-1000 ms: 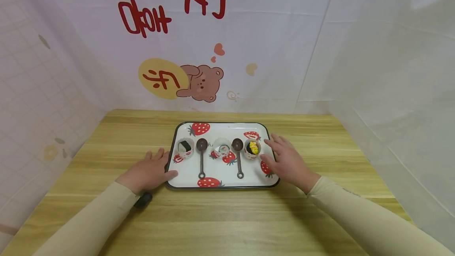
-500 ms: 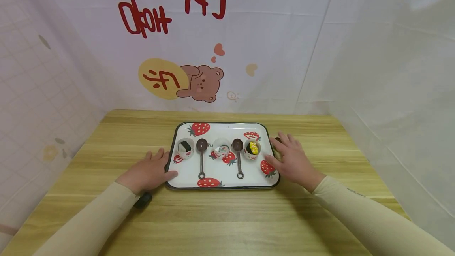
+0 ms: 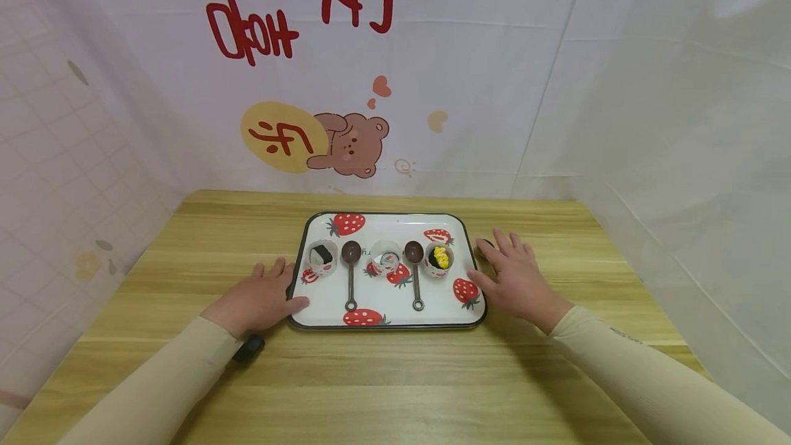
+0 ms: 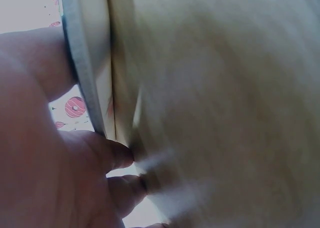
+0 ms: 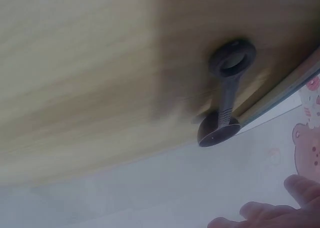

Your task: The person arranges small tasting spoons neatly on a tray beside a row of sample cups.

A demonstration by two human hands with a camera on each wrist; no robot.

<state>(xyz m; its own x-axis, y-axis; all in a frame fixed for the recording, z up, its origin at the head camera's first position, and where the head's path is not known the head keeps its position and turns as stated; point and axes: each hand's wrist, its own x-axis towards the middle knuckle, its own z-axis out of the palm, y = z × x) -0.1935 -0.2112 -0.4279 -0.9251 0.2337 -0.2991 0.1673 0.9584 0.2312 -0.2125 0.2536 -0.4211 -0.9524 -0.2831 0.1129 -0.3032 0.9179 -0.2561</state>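
Observation:
A white strawberry-print tray [image 3: 408, 314] with a dark rim lies on the wooden table. My left hand [image 3: 256, 301] rests at its left edge, thumb over the rim and the other fingers outside it. Just off the right edge is my right hand [image 3: 522, 283], fingers spread and holding nothing, the thumb tip by the rim. Close to its fingers, a dark measuring spoon [image 5: 227, 92] lies on the table beside the tray; in the head view its bowl [image 3: 485, 246] is partly covered. Two brown measuring spoons [image 3: 351, 273] [image 3: 415, 273] lie on the tray, handles toward me.
Three small cups stand on the tray: one with a black-and-white piece [image 3: 321, 255], a middle one with a sushi roll [image 3: 388, 259], and one with a yellow-topped black piece [image 3: 439, 257]. A printed white curtain [image 3: 482, 88] hangs behind the table [image 3: 371, 390].
My right hand has moved right, off the tray's right part to its outer side, uncovering part of the dark spoon there. My left hand and the tray have stayed still.

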